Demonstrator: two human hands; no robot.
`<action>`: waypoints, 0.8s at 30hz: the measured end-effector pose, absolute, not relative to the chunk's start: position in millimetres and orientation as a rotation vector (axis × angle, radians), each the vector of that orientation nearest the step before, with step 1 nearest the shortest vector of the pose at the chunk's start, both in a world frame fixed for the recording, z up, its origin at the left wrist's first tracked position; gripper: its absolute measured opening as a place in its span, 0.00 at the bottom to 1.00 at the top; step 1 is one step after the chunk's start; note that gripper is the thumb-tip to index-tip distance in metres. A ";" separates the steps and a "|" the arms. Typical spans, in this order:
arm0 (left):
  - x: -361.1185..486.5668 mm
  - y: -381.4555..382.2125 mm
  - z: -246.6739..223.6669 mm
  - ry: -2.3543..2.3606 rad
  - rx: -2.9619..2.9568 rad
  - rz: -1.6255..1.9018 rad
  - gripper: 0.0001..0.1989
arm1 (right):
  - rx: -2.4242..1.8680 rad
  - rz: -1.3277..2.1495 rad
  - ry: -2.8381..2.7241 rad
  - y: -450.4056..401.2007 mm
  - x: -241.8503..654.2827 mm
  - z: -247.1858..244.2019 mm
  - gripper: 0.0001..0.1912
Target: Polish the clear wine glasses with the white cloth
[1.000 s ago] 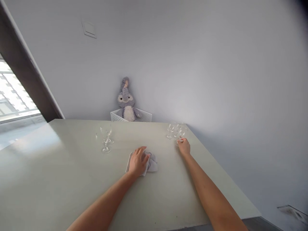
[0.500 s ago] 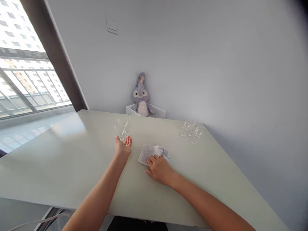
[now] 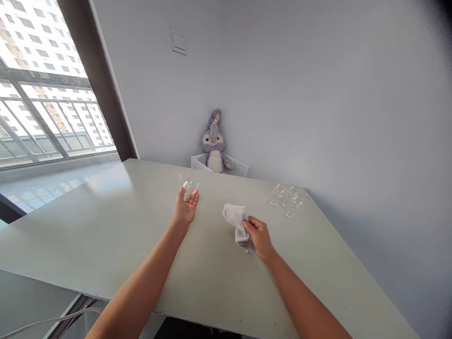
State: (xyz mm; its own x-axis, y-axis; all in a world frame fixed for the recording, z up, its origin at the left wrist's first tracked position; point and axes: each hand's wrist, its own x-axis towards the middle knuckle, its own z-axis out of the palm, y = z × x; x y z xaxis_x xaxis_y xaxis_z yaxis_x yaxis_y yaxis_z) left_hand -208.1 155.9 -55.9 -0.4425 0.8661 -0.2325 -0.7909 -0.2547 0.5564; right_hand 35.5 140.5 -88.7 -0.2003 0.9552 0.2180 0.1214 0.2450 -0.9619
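My left hand [image 3: 186, 205] is at the far left-centre of the table, palm turned up, its thumb and fingers curled around a small clear stemmed glass [image 3: 189, 189]. Other glass close behind it overlaps, so the outlines are hard to separate. To the right, my right hand [image 3: 260, 238] pinches a pale grey cloth [image 3: 236, 215] between thumb and fingers. The cloth is lifted, with one end flopping left and the lower folds hanging near the tabletop.
Several clear stemmed glasses [image 3: 287, 195] stand in a group near the right edge of the pale table [image 3: 212, 278]. Behind the far edge, a grey plush rabbit [image 3: 214, 146] sits in a white perforated basket [image 3: 240, 167] against the wall. A window [image 3: 45, 94] lies left.
My left hand has reached the glasses and closed around one. My right hand has picked the cloth up off the table and moved slightly right. The view has shifted a little.
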 end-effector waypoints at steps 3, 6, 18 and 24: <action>-180.3 148.4 -51.0 0.757 0.453 1.858 0.16 | -0.924 1.366 -1.073 146.1 46.8 -74.4 0.12; -150.9 144.0 -52.2 0.774 0.703 1.777 0.19 | -0.890 1.399 -0.843 144.6 46.3 -67.5 0.12; -120.3 128.7 -79.9 1.025 1.189 1.356 0.22 | -0.773 1.610 -1.494 119.6 22.1 -73.1 0.10; -128.6 128.6 -80.6 1.082 1.395 1.155 0.22 | -0.877 1.736 -1.273 132.1 25.5 -87.8 0.14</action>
